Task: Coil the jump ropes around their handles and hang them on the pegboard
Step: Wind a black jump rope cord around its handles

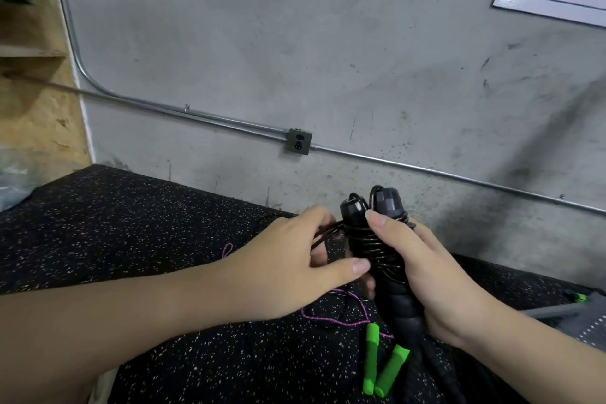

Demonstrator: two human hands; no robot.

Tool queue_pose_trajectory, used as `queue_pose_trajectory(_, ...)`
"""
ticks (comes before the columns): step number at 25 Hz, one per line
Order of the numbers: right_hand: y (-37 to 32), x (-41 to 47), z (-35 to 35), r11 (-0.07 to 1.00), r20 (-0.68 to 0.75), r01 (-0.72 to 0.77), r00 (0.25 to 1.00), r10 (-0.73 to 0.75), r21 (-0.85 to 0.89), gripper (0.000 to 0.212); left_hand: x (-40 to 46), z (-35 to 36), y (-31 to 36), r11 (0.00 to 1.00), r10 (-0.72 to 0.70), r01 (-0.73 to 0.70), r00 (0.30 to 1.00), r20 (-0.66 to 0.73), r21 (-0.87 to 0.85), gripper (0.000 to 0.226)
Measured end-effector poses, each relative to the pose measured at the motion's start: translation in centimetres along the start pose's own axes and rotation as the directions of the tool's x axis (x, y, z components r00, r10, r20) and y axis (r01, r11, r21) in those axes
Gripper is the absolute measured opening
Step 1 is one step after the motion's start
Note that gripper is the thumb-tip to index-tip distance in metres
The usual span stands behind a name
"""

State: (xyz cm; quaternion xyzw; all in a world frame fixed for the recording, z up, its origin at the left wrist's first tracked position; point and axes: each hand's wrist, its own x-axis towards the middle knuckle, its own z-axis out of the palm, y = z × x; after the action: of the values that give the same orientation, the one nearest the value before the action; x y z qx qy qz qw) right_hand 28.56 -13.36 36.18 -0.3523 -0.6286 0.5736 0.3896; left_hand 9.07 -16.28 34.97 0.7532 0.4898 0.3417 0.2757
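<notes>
The right hand (426, 275) is gripping the two black handles (383, 233) of a jump rope, held together and upright above the speckled floor mat (131, 239), with the thumb pressing against the coils. The black cord (373, 249) is already lying in many tight turns around the upper part of the handles, so the winding of this rope looks well advanced; the left hand (288, 266) is pinching the remaining strands just beside the handles, its fingers curled around them, and seems to be guiding the tail end. How much loose cord is left is hard to tell, since the hand is hiding it. A second rope is lying uncoiled on the mat below the hands: its green handles (380, 364) are resting side by side and its purple cord (331, 321) is trailing loosely across the mat. That one is waiting to be wound, and no pegboard is showing here, so the hanging is apparently still ahead for both ropes.
</notes>
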Motion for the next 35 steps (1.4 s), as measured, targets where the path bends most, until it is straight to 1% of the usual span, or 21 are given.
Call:
queue_pose_trajectory(3, 0.1, 0.4, -0.7, 0.996, -0.019, -0.062, 0.998, 0.063, 0.062, 0.05, -0.2, -0.6, 0.3, 0.998, 0.025, -0.028, 0.998, -0.053, -0.059, 0.047)
queue_pose_trajectory(5, 0.2, 0.7, -1.2, 0.981, -0.015, -0.11, 0.993, 0.114, 0.162, 0.047, -0.1, -1.1, 0.3, 0.995, 0.084, -0.088, 0.991, -0.101, -0.037, 0.051)
queue_pose_trajectory(7, 0.2, 0.8, -1.5, 0.965, 0.016, -0.149, 0.989, 0.149, 0.214, 0.046, 0.0, -1.2, 0.4, 0.988, 0.154, -0.154, 0.983, -0.104, 0.007, 0.051)
queue_pose_trajectory(10, 0.7, 0.7, -1.6, 0.962, 0.075, -0.185, 0.982, 0.173, 0.201, 0.05, 0.0, -1.2, 0.2, 0.975, 0.218, -0.212, 0.97, -0.111, 0.063, 0.047)
queue_pose_trajectory(13, 1.0, 0.4, -1.2, 0.952, 0.121, -0.225, 0.972, 0.203, 0.208, 0.05, 0.2, -1.1, -0.2, 0.958, 0.272, -0.241, 0.937, -0.22, 0.158, 0.05)
queue_pose_trajectory(16, 0.9, 0.1, -0.5, 0.932, 0.14, -0.263, 0.962, 0.234, 0.251, 0.044, 0.4, -0.8, -0.5, 0.949, 0.313, -0.281, 0.901, -0.301, 0.143, 0.054)
queue_pose_trajectory(19, 0.8, 0.0, -0.2, 0.92, 0.148, -0.286, 0.956, 0.253, 0.269, 0.045, 0.5, -0.3, -0.5, 0.944, 0.329, -0.309, 0.875, -0.355, 0.114, 0.055)
queue_pose_trajectory(20, 0.9, 0.0, -0.2, 0.917, 0.15, -0.291, 0.954, 0.258, 0.274, 0.045, 0.5, -0.3, -0.4, 0.949, 0.313, -0.301, 0.878, -0.363, 0.089, 0.054)
queue_pose_trajectory(22, 1.0, 0.1, -0.3, 0.912, 0.146, -0.295, 0.954, 0.263, 0.284, 0.045, 0.4, -0.2, -0.3, 0.949, 0.308, -0.308, 0.877, -0.37, 0.062, 0.043)
queue_pose_trajectory(24, 1.1, 0.1, -0.4, 0.911, 0.15, -0.295, 0.954, 0.261, 0.287, 0.044, 0.3, 0.0, -0.3, 0.937, 0.347, -0.334, 0.863, -0.366, 0.102, 0.035)
queue_pose_trajectory(27, 1.3, 0.2, -0.4, 0.916, 0.162, -0.294, 0.953, 0.257, 0.274, 0.044, 0.4, 0.3, -0.3, 0.914, 0.404, -0.361, 0.839, -0.365, 0.184, 0.033)
queue_pose_trajectory(33, 1.3, 0.4, -0.7, 0.941, 0.109, -0.244, 0.969, 0.223, 0.236, 0.047, 0.5, 0.3, -0.3, 0.918, 0.393, -0.324, 0.826, -0.405, 0.229, 0.031)
queue_pose_trajectory(35, 1.3, 0.5, -0.8, 0.956, 0.096, -0.206, 0.977, 0.19, 0.207, 0.047, 0.6, 0.2, -0.3, 0.898, 0.428, -0.33, 0.809, -0.402, 0.291, 0.03)
